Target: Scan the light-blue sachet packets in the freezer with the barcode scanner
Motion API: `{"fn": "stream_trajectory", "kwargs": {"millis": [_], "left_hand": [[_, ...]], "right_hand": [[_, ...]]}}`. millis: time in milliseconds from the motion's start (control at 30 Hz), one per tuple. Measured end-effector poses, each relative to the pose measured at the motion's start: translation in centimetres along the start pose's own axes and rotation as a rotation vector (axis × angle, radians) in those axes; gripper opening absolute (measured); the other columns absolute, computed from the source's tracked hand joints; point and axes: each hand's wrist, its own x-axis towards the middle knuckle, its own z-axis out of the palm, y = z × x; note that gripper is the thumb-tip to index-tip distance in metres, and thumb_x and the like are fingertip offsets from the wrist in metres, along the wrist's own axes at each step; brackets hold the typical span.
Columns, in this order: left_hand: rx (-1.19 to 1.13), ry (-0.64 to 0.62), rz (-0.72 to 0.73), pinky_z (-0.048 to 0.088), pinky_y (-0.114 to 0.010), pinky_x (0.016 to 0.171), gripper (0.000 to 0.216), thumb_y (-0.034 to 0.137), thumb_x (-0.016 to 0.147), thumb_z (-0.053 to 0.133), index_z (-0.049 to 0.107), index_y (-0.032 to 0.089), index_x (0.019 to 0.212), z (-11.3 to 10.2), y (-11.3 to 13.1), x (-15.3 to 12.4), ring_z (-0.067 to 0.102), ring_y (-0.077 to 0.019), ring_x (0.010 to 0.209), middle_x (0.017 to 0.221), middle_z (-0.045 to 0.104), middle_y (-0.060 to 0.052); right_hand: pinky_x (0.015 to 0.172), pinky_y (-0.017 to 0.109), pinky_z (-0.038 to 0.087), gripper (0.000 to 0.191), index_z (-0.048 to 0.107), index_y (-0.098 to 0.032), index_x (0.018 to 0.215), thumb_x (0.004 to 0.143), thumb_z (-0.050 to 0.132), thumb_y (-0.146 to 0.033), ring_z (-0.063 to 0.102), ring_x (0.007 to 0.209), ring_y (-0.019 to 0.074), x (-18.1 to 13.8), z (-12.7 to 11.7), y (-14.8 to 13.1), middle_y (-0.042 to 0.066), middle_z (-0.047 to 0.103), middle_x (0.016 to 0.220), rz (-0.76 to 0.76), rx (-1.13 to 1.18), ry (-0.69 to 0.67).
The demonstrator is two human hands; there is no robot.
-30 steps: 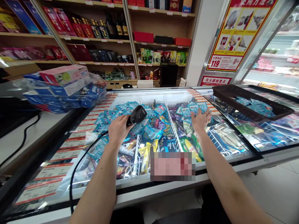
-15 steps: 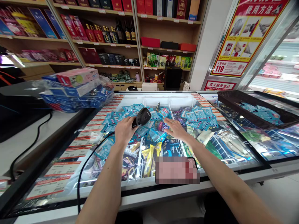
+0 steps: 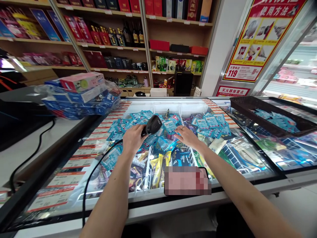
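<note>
Plainly, the left hand (image 3: 132,140) wraps its fingers round the handle of a barcode scanner (image 3: 153,125), seemingly to leave its head free. The right hand (image 3: 187,137), fingers loosely curled, is at the edge of a blue packet (image 3: 169,126); whether they pinch it, I can't tell. Right of those fingers, overlapping packets (image 3: 210,124) lie on the glass-topped freezer (image 3: 148,209), perhaps so labels show.

right hand (image 3: 187,136) farther left than before

The head camera looks forward (and down), near the freezer (image 3: 148,209).
</note>
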Motion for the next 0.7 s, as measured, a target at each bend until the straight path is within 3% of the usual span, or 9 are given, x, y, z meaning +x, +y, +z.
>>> {"fn": "stream_trajectory", "kwargs": {"millis": [200,333,433,567,700], "left_hand": [[0.001,-0.059,0.110,0.044,-0.036,0.078,0.037,0.035,0.082,0.054,0.056,0.020,0.116,-0.1,1.3,0.2,0.060,-0.0280,0.097,0.101,0.065,-0.010],[0.003,-0.097,0.173,0.044,-0.037,0.079,0.039,0.033,0.080,0.055,0.055,0.021,0.118,0.0,2.2,0.2,0.060,-0.0277,0.098,0.102,0.066,-0.010],[-0.006,-0.106,0.186,0.044,-0.037,0.081,0.037,0.033,0.081,0.055,0.055,0.021,0.117,0.2,2.9,0.2,0.060,-0.0273,0.098,0.103,0.065,-0.010],[0.010,-0.106,0.200,0.044,-0.037,0.080,0.038,0.033,0.082,0.056,0.054,0.022,0.118,0.5,3.9,0.3,0.060,-0.0274,0.098,0.102,0.065,-0.010],[-0.009,-0.106,0.226,0.045,-0.038,0.079,0.039,0.032,0.081,0.057,0.054,0.023,0.118,0.6,5.0,0.7,0.060,-0.0277,0.100,0.103,0.065,-0.010]], "right_hand": [[0.089,0.039,0.047,0.040,0.063,-0.019,0.102,0.095,0.036,-0.047,0.059,0.098,0.0230,-2.6,-0.2,2.0,0.010,0.060,0.109,0.269,0.032,0.118],[0.098,0.045,0.041,0.048,0.060,-0.016,0.111,0.089,0.045,-0.055,0.052,0.110,0.0287,-2.4,0.8,2.3,0.013,0.059,0.111,0.371,0.007,0.275],[0.102,0.048,0.038,0.050,0.061,-0.016,0.109,0.084,0.053,-0.058,0.047,0.116,0.0321,-2.1,1.3,2.5,0.015,0.059,0.113,0.376,0.001,0.288],[0.095,0.044,0.043,0.049,0.058,-0.016,0.111,0.078,0.062,-0.053,0.051,0.109,0.0296,-2.3,1.4,3.3,0.012,0.061,0.108,0.484,0.146,0.313],[0.078,0.036,0.050,0.039,0.052,-0.018,0.116,0.083,0.053,-0.040,0.060,0.084,0.0210,-2.6,1.0,4.1,0.007,0.064,0.097,0.591,0.405,0.424]]}}
